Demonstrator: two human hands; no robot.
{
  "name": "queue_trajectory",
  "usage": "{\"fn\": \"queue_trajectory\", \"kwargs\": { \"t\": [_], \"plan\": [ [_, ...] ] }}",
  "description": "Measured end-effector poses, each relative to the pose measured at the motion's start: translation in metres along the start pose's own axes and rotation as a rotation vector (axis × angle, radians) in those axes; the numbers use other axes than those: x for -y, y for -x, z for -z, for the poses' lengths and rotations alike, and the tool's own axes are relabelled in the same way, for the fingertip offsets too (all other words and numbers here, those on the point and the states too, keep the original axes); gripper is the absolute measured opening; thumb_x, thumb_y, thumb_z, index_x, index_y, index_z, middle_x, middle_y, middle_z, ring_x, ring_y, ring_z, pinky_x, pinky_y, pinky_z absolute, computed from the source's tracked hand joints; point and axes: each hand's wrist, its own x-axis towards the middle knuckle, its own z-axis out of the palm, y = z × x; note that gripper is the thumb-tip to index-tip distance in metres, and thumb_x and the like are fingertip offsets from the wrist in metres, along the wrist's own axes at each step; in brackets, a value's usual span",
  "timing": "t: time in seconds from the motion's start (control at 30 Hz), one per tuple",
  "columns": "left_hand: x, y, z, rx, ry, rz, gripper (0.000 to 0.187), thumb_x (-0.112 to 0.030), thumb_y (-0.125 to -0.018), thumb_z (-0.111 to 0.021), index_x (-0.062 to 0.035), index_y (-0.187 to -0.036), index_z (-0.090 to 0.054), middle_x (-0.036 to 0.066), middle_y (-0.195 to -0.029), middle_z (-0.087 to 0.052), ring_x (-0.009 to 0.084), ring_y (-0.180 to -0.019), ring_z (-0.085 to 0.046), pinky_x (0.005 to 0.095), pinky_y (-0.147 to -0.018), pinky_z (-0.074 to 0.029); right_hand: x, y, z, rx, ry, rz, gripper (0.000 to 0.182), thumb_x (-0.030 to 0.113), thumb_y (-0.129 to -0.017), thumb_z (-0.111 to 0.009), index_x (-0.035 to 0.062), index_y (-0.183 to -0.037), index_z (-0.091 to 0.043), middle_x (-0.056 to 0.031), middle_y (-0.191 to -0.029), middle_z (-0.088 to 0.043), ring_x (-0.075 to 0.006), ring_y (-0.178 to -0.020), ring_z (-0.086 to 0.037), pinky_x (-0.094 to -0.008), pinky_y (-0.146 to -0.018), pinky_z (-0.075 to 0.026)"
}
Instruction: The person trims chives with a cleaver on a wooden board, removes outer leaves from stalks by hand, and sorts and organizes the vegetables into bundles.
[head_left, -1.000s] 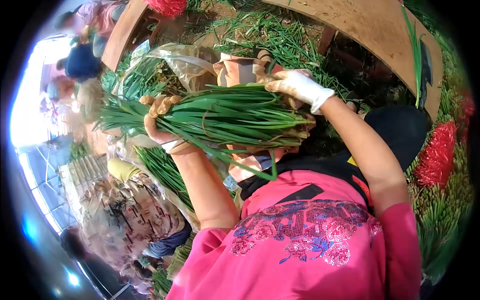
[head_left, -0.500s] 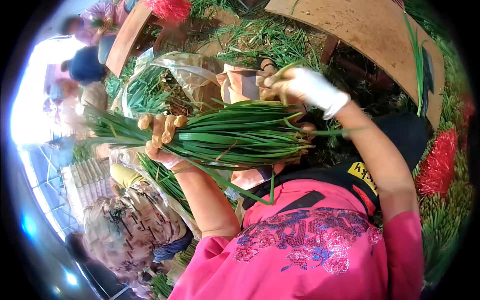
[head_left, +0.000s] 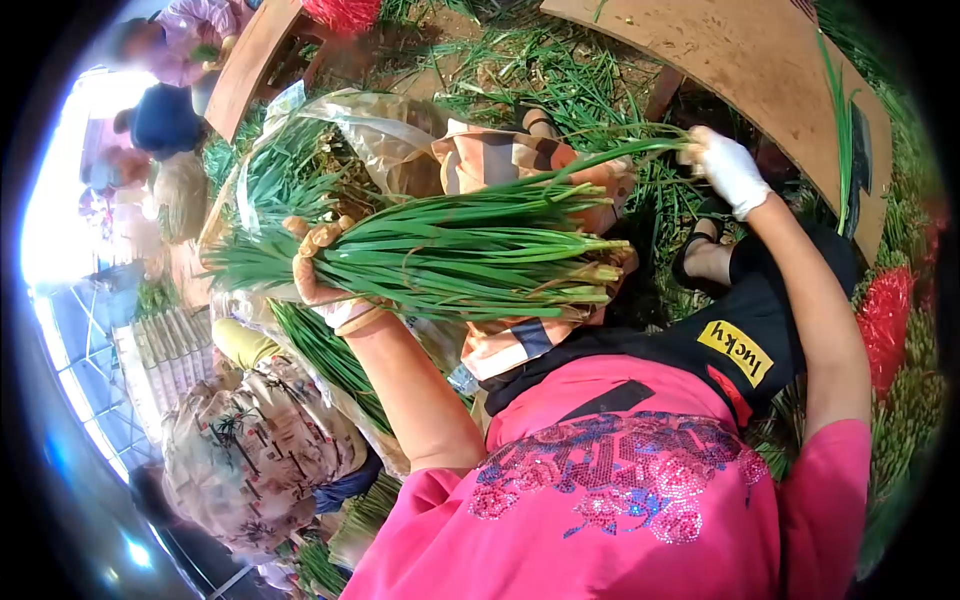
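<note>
My left hand (head_left: 322, 262), in a stained glove, is wrapped round a thick bunch of garlic chives (head_left: 470, 250) near its leafy end. The bunch lies sideways above my lap, with pale cut stems pointing right. My right hand (head_left: 722, 165), in a white glove, is out to the right of the bunch, closed on a few long chive leaves (head_left: 640, 147). Those leaves stretch from the fingers back to the top of the bunch. Under the bunch, an orange-and-dark patterned cloth (head_left: 510, 160) covers my lap.
Beyond the bunch stands a clear plastic bag (head_left: 385, 130) beside more chives (head_left: 285, 190). A curved wooden board (head_left: 720, 60) spans the upper right. Loose leaves litter the ground. Red plastic string (head_left: 885, 325) hangs at the right. A co-worker in a patterned top (head_left: 260, 450) bends at the lower left.
My right hand has moved right, away from the bunch, drawing a few leaves out with it. The bunch stays in my left hand, its stem ends now uncovered.
</note>
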Motion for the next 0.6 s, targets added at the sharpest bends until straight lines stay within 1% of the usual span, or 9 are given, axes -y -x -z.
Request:
{"fn": "queue_trajectory", "kwargs": {
  "t": [0.03,0.07,0.13,0.2,0.27,0.4,0.47,0.5,0.6],
  "plan": [
    [0.000,0.003,0.001,-0.066,-0.023,-0.025,0.041,-0.017,-0.080,-0.060,-0.0124,-0.120,-0.052,0.000,-0.088,-0.063,0.0187,-0.090,-0.057,0.0427,-0.090,-0.043,-0.027,-0.007,0.020,-0.027,0.090,-0.080,0.015,0.021,-0.087,-0.050,0.0088,-0.082,-0.058,0.0006,-0.066,-0.057,-0.0099,-0.058,-0.051,-0.0237,-0.053,-0.039],
    [0.000,0.006,0.001,-0.132,-0.049,-0.049,0.043,-0.018,-0.079,-0.060,-0.0131,-0.121,-0.051,0.001,-0.087,-0.063,0.0197,-0.087,-0.058,0.0427,-0.089,-0.045,-0.058,-0.016,0.031,-0.102,-0.452,-0.081,0.013,0.015,-0.088,-0.045,0.0087,-0.080,-0.054,0.0050,-0.067,-0.053,-0.0045,-0.052,-0.043,-0.0192,-0.048,-0.036],
    [-0.001,0.008,0.005,-0.147,-0.030,-0.043,0.041,-0.018,-0.079,-0.060,-0.0143,-0.119,-0.053,0.002,-0.086,-0.063,0.0213,-0.086,-0.059,0.0430,-0.088,-0.045,-0.042,0.003,0.053,-0.171,-0.563,-0.282,0.015,0.017,-0.091,-0.046,0.0067,-0.092,-0.057,0.0083,-0.065,-0.048,0.0006,-0.046,-0.037,-0.0138,-0.039,-0.028],
    [-0.001,0.008,0.014,-0.127,-0.050,-0.048,0.040,-0.018,-0.079,-0.060,-0.0142,-0.118,-0.054,0.001,-0.086,-0.063,0.0217,-0.086,-0.060,0.0430,-0.089,-0.045,0.008,0.023,0.026,0.135,-0.881,-0.196,0.024,0.019,-0.092,-0.049,0.0044,-0.110,-0.056,0.0099,-0.063,-0.044,0.0046,-0.042,-0.030,-0.0115,-0.035,-0.021],
    [0.002,0.006,-0.002,-0.038,0.048,0.010,0.039,-0.017,-0.080,-0.059,-0.0137,-0.118,-0.054,0.001,-0.087,-0.063,0.0211,-0.085,-0.060,0.0429,-0.090,-0.045,0.061,0.040,-0.022,0.287,-0.732,-0.086,0.035,0.022,-0.092,-0.051,0.0015,-0.120,-0.053,0.0094,-0.066,-0.051,0.0002,-0.045,-0.040,-0.0166,-0.037,-0.029],
    [0.005,-0.007,-0.027,0.182,-0.009,0.055,0.041,-0.010,-0.080,-0.057,-0.0083,-0.120,-0.048,0.001,-0.085,-0.062,0.0169,-0.086,-0.059,0.0387,-0.089,-0.043,0.132,0.047,-0.098,0.326,-0.221,0.157,0.026,0.026,-0.084,-0.062,0.0066,-0.101,-0.063,0.0008,-0.077,-0.064,-0.0118,-0.057,-0.054,-0.0285,-0.049,-0.044],
    [0.007,-0.008,-0.043,0.171,-0.068,0.062,0.036,-0.009,-0.081,-0.056,-0.0087,-0.117,-0.049,0.002,-0.085,-0.062,0.0172,-0.086,-0.059,0.0383,-0.087,-0.043,0.138,0.039,-0.108,0.387,0.132,0.360,0.019,0.024,-0.080,-0.065,0.0086,-0.092,-0.064,-0.0010,-0.074,-0.063,-0.0083,-0.057,-0.053,-0.0246,-0.047,-0.042],
    [0.005,-0.008,-0.041,0.177,-0.056,0.061,0.035,-0.009,-0.081,-0.056,-0.0086,-0.115,-0.050,0.003,-0.086,-0.063,0.0177,-0.086,-0.059,0.0392,-0.088,-0.043,0.129,0.035,-0.118,0.372,-0.242,0.253,0.016,0.022,-0.082,-0.061,0.0073,-0.087,-0.064,-0.0008,-0.074,-0.064,-0.0065,-0.056,-0.050,-0.0220,-0.046,-0.039],
    [-0.011,-0.007,-0.009,0.106,-0.140,-0.031,0.028,-0.012,-0.081,-0.058,-0.0084,-0.108,-0.053,0.004,-0.090,-0.064,0.0181,-0.089,-0.059,0.0411,-0.092,-0.043,0.116,0.041,-0.061,0.194,-1.096,0.005,0.016,0.013,-0.076,-0.066,0.0088,-0.091,-0.065,-0.0024,-0.077,-0.059,-0.0082,-0.065,-0.049,-0.0246,-0.061,-0.047]
  ]
}}
